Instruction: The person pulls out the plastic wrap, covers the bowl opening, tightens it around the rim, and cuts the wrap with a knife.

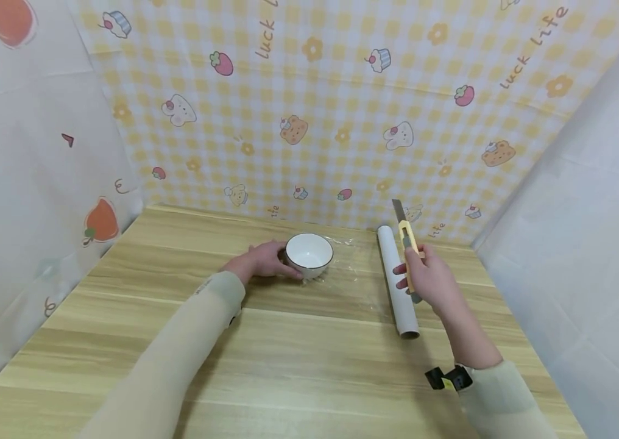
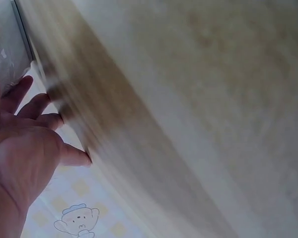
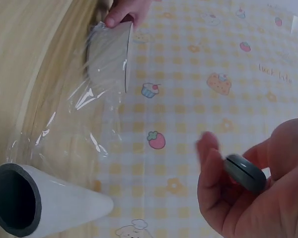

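Observation:
My left hand (image 1: 268,261) holds a white bowl (image 1: 309,253) with a dark rim by its left side, thumb at the near side. In the left wrist view its other fingers (image 2: 36,105) spread down to the tabletop. Clear cling film (image 3: 87,101) lies against the bowl's outer wall and stretches to a white roll of cling film (image 1: 399,286). My right hand (image 1: 430,277) grips a yellow and grey utility knife (image 1: 407,241) above the roll, its blade out and pointing up and away. Only the knife's grey end (image 3: 246,172) shows in the right wrist view.
Everything stands on a wood-grain table (image 1: 287,372). A yellow checked cloth (image 1: 315,164) with cartoon prints hangs behind its far edge, and pale sheets (image 1: 578,244) hang at both sides.

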Motion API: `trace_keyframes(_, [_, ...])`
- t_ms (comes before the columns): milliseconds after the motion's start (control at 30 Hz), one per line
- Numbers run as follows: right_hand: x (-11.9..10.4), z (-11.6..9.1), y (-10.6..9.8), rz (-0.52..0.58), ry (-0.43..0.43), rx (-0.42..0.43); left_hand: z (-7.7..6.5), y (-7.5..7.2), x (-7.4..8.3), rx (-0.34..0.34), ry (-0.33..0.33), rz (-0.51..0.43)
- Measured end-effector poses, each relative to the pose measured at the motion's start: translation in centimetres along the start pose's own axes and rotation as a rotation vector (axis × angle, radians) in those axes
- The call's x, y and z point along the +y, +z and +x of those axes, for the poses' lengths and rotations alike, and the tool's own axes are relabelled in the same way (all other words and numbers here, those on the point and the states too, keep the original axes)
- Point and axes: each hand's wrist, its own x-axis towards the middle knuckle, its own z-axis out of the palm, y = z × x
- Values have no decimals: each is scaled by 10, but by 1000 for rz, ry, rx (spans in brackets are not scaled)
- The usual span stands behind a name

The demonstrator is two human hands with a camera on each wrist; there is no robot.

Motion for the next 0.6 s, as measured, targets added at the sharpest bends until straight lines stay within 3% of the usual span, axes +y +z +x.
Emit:
trace_keyframes(167, [2,8,1,169,5,49,-10,-4,12,-4,-30,-17])
trace_keyframes(367, [3,14,4,331,-3,37,-16,-4,16,11,-32,-5])
trace_keyframes(600, [5,17,3,347,35,20,-17,-7,17,4,-50,-10])
